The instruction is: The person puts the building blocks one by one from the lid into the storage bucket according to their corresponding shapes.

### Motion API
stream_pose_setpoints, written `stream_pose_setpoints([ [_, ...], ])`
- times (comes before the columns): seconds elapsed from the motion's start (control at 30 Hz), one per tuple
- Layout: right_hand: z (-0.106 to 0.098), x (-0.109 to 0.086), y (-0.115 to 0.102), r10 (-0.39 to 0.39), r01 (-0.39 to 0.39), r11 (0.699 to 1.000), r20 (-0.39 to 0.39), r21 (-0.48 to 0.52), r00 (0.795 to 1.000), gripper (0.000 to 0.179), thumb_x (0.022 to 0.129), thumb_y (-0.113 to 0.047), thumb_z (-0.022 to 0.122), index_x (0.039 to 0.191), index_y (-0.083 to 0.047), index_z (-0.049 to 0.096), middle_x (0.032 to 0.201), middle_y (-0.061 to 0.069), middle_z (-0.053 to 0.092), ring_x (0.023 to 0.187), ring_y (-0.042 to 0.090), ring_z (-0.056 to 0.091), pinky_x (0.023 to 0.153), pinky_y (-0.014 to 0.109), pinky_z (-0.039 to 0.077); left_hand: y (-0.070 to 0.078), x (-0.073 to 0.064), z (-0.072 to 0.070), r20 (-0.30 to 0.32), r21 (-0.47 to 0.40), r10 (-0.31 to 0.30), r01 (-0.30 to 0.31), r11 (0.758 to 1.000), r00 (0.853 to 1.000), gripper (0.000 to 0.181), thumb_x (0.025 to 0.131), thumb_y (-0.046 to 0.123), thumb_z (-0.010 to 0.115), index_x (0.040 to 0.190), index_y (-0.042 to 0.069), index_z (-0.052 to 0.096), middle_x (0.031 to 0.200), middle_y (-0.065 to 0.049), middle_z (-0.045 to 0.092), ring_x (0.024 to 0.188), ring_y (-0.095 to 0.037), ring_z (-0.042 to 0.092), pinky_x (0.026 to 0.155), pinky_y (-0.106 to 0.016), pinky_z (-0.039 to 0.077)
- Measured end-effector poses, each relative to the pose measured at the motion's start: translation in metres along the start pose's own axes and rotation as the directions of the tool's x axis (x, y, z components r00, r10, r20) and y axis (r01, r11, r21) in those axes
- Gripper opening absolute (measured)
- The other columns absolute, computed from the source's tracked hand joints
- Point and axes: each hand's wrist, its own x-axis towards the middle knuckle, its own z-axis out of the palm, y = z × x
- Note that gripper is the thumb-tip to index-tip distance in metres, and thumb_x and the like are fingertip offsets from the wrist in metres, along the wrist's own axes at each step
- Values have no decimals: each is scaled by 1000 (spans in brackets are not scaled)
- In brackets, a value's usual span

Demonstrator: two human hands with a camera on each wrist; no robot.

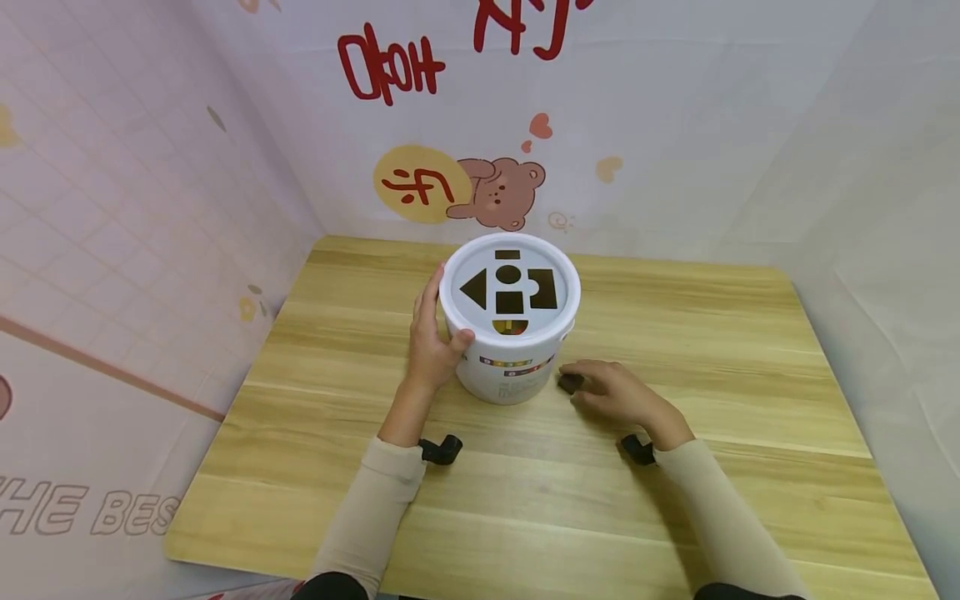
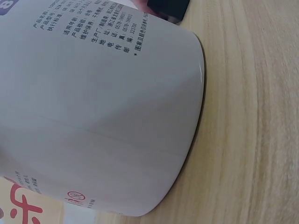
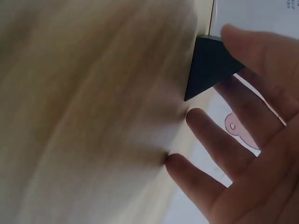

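Note:
A white bucket (image 1: 504, 375) stands upright on the table, its lid (image 1: 474, 321) cut with several shaped holes, among them a triangle, a circle and a square. My left hand (image 1: 433, 350) holds the bucket's left side, thumb at the front just below the rim, fingers along the side. At the bucket's lower right, my right hand (image 1: 617, 393) pinches a dark triangular block (image 3: 210, 65) between the thumb and the fingers behind it. The ring and little fingertips reach down to the tabletop. Printed text covers the bucket wall (image 2: 103, 102) in the left wrist view.
The wooden table (image 1: 720, 350) has rounded corners and meets a printed white wall sheet (image 1: 660, 100) at the back. Another sheet (image 1: 112, 208) hangs along the left. Black camera mounts (image 1: 442, 450) project from both wrists close to the tabletop.

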Motion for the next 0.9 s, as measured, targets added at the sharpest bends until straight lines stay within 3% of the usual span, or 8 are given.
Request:
stream_pose_setpoints([
  [0.13, 2, 0, 0, 79, -81, 995, -48, -49, 996, 34, 94, -13, 80, 126, -1, 72, 119, 9, 76, 114, 31, 70, 102, 53, 54, -2, 1, 1, -4, 0, 10, -10, 1000, 1000, 130, 76, 101, 46, 164, 5, 33, 165, -6, 43, 148, -25, 40, 120, -60, 33],
  [0.3, -1, -3, 0, 196, -219, 960, -140, -174, 971, 36, 103, -32, 71, 123, -2, 73, 87, 2, 73, 83, 22, 67, 86, 51, 57, -2, 1, 2, -6, 1, 8, -8, 1000, 1000, 130, 76, 101, 45, 165, 8, 32, 164, -7, 43, 148, -26, 39, 120, -61, 32],
  [0.37, -3, -6, 0, 213, -247, 948, -175, -202, 961, 44, 105, -37, 67, 129, 0, 71, 91, 6, 74, 87, 26, 69, 88, 53, 57, -2, 1, 2, -4, 2, 3, -3, 1000, 1000, 128, 76, 101, 45, 166, 11, 32, 164, -7, 42, 148, -26, 39, 120, -61, 32],
  [0.43, -5, -11, 1, 222, -258, 946, -184, -197, 957, 50, 104, -40, 68, 134, 0, 69, 105, 12, 75, 101, 34, 70, 95, 56, 54, -2, 1, 2, 0, 1, 0, 0, 1000, 1000, 127, 76, 101, 46, 166, 12, 32, 164, -7, 42, 149, -26, 38, 120, -61, 32],
  [0.53, -6, -18, 2, 216, -240, 960, -166, -145, 962, 66, 96, -40, 80, 144, 2, 61, 135, 19, 68, 128, 42, 61, 109, 60, 46, -2, 2, 1, 4, -3, 0, 0, 1000, 1000, 127, 75, 101, 46, 166, 13, 32, 165, -6, 42, 149, -26, 38, 119, -62, 32],
  [0.6, -5, -20, 2, 201, -218, 970, -142, -112, 969, 74, 89, -39, 87, 145, 1, 60, 141, 19, 65, 134, 42, 57, 114, 59, 43, -2, 2, 1, 1, -2, 3, -3, 1000, 1000, 127, 75, 101, 46, 166, 14, 32, 165, -6, 42, 149, -25, 38, 120, -61, 32],
  [0.7, -2, -21, 2, 172, -187, 978, -146, -91, 974, 72, 86, -35, 90, 142, 1, 63, 140, 19, 66, 134, 42, 57, 114, 59, 43, -3, 2, 1, -9, -2, 2, -2, 1000, 1000, 128, 75, 102, 45, 166, 12, 32, 164, -8, 42, 149, -26, 39, 120, -61, 32],
  [0.9, -8, -19, 1, 133, -155, 985, -240, -72, 962, 59, 88, -24, 89, 136, 3, 67, 133, 20, 70, 127, 43, 62, 108, 60, 48, -2, 1, 2, 3, -7, -12, 12, 1000, 1000, 127, 75, 102, 46, 167, 16, 31, 165, -7, 41, 150, -25, 37, 121, -60, 31],
])
